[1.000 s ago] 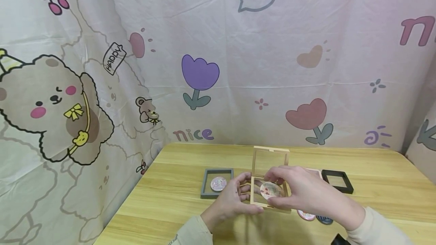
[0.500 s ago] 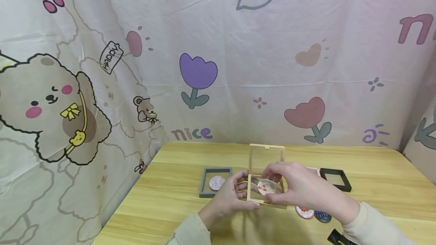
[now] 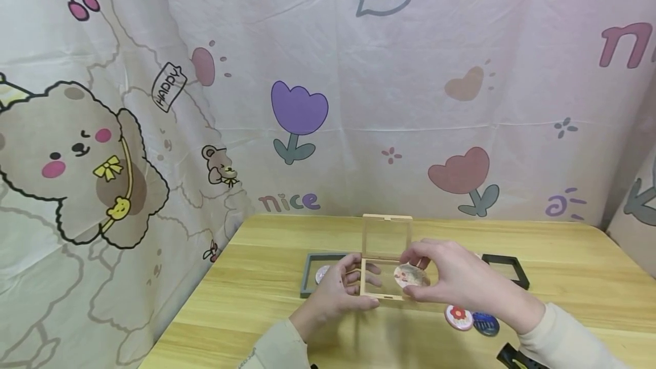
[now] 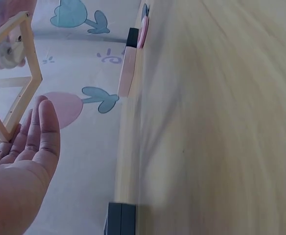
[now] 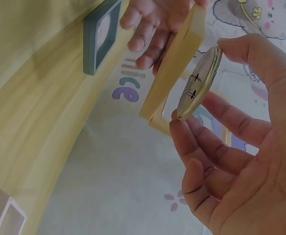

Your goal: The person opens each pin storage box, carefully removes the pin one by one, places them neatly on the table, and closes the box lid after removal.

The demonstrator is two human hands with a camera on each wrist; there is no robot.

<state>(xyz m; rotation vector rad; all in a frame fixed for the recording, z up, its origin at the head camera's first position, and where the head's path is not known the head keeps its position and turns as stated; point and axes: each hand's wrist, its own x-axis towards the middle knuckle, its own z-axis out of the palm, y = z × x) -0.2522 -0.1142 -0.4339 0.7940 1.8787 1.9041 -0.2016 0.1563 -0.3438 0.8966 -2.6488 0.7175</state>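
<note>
L hand grips hinged beige display frame by its left edge, R hand pinches round pin badge just by frame's right side, w/ gray frame left of it, black frame right, & 2 badges on tabletop nearer right.

Black capitals spell "HAPPY" on a white outlined tag at the left of the head frame; the word "nice", in mixed colours, is printed low on the backdrop cloth; a large pink "n" stands at the upper right; the right wrist view shows "ice", its first letter partly covered; lettering on the dark blue badge is too small to read.
</note>
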